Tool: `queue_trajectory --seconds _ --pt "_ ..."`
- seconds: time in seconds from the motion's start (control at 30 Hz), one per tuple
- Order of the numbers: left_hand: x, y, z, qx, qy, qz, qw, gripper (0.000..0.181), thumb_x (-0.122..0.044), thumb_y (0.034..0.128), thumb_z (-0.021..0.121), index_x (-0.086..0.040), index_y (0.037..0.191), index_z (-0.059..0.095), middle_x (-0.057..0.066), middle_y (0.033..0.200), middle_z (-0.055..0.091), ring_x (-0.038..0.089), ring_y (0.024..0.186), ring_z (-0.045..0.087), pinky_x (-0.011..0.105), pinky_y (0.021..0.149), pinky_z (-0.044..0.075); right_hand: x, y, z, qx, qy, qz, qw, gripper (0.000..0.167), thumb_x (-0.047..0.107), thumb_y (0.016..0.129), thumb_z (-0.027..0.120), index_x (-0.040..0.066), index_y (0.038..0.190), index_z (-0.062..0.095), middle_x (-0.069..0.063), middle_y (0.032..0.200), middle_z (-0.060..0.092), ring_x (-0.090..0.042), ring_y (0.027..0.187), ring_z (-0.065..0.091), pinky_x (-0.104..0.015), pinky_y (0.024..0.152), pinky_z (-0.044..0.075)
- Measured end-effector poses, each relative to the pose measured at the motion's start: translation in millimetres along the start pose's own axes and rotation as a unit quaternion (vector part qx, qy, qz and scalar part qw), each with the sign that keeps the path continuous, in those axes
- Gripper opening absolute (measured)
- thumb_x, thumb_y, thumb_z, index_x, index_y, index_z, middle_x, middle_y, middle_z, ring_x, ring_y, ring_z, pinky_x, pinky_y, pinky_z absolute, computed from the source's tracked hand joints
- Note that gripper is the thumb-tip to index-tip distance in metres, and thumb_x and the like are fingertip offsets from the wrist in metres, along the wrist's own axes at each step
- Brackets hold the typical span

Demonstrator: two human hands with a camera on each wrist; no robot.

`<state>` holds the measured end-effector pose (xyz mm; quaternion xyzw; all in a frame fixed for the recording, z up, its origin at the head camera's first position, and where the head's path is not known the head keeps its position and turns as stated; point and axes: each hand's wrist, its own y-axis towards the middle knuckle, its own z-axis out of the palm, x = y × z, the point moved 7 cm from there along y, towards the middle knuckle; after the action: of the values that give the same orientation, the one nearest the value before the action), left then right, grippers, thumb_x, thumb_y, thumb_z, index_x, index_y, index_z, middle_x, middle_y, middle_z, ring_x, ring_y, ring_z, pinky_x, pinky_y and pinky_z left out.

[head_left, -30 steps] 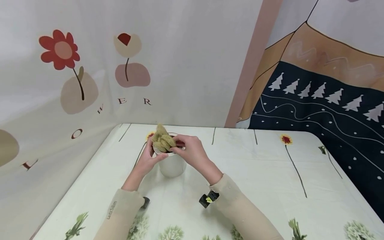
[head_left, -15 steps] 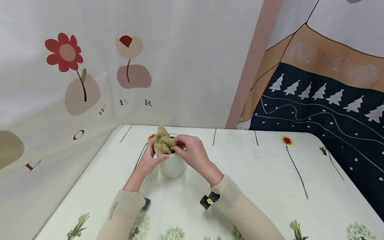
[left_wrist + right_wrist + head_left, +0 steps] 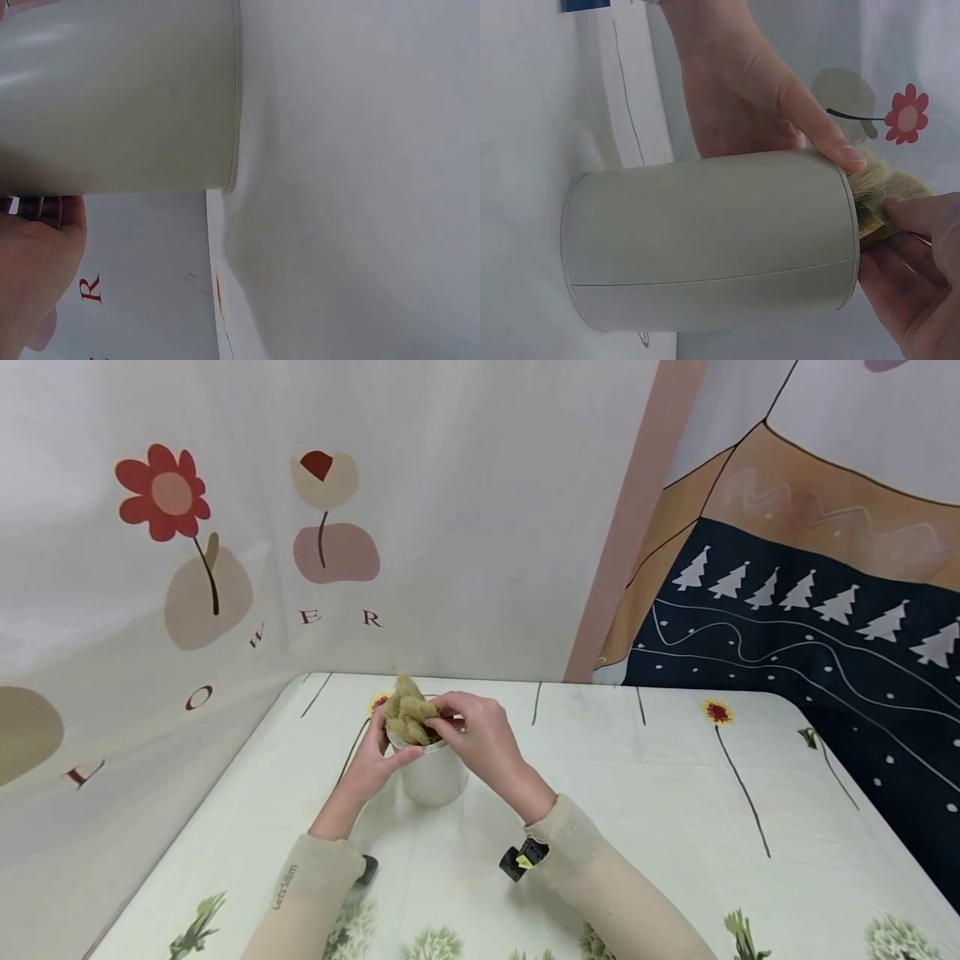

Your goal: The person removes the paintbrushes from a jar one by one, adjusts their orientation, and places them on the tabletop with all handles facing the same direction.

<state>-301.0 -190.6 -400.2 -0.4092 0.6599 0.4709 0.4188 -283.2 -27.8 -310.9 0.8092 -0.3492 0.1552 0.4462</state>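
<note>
A pale, off-white cylindrical pot point(image 3: 433, 777) stands upright on the table, its side filling much of the right wrist view. Fluffy yellow-green dried grass heads point(image 3: 408, 714) stick out of its mouth. My left hand point(image 3: 369, 764) grips the pot at its left side near the rim, thumb at the front edge and fingers round the far side. Over the right part of the mouth, my right hand point(image 3: 480, 735) pinches the grass between thumb and fingers. In the right wrist view its thumb lies beside a greenish, leaf-like strip point(image 3: 871, 217). The pot's inside is mostly hidden.
A white tablecloth point(image 3: 637, 810) printed with flowers covers the table. Behind hangs a pale curtain point(image 3: 480, 527) with printed flowers and letters. A dark cloth with white trees point(image 3: 795, 610) hangs at the right.
My right hand's thumb and fingers have shifted slightly up and left over the grass heads. The left hand keeps its hold on the pot; the view has tilted a little.
</note>
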Motion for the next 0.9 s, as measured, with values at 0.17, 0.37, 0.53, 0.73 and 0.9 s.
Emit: queue_trajectory --seconds 0.17,0.37,0.53,0.73,0.9 --pt "-0.2 0.1 0.7 -0.001 -0.002 0.004 1.0 0.081 -0.011 0.0919 0.068 -0.002 0.153 0.016 0.021 0.158 0.026 0.033 0.148 0.023 0.059 0.122 0.015 8 3.4 -5 -0.02 0.003 -0.016 0.9997 0.017 0.011 0.088 0.076 0.006 0.103 0.074 -0.006 0.101 0.076 -0.014 0.087 0.074 -0.013 0.073 0.057" --pt "-1.1 -0.4 0.6 -0.002 0.001 0.006 1.0 0.081 -0.013 0.0923 0.069 -0.003 0.154 0.017 0.02 0.159 0.025 0.035 0.148 0.023 0.06 0.123 0.015 19 8.1 -11 -0.029 0.006 -0.027 0.9992 0.017 0.011 0.088 0.076 0.006 0.103 0.074 -0.007 0.102 0.076 -0.014 0.088 0.074 -0.013 0.073 0.058" --pt "-0.7 -0.5 0.5 -0.001 0.0 0.001 1.0 0.082 -0.015 0.0927 0.07 -0.004 0.154 0.016 0.019 0.16 0.024 0.035 0.149 0.022 0.061 0.123 0.014 25 9.8 -17 -0.037 0.018 -0.034 0.9986 0.016 0.01 0.088 0.075 0.004 0.103 0.074 -0.008 0.102 0.076 -0.017 0.09 0.075 -0.014 0.074 0.058" --pt "0.0 -0.5 0.3 0.002 -0.002 -0.003 1.0 0.083 -0.017 0.093 0.07 -0.005 0.154 0.016 0.02 0.16 0.024 0.036 0.148 0.023 0.061 0.123 0.015 32 10.8 -29 -0.051 0.041 -0.044 0.9969 0.016 0.009 0.089 0.074 0.003 0.104 0.073 -0.011 0.102 0.076 -0.019 0.091 0.075 -0.015 0.076 0.059" --pt "-0.1 -0.8 0.4 0.004 -0.008 -0.004 1.0 0.085 -0.021 0.0928 0.071 -0.005 0.155 0.015 0.02 0.16 0.024 0.036 0.148 0.023 0.061 0.123 0.014 38 12.0 -39 -0.07 0.06 -0.055 0.9942 0.015 0.008 0.089 0.074 0.002 0.103 0.073 -0.011 0.1 0.076 -0.022 0.092 0.075 -0.017 0.077 0.059"
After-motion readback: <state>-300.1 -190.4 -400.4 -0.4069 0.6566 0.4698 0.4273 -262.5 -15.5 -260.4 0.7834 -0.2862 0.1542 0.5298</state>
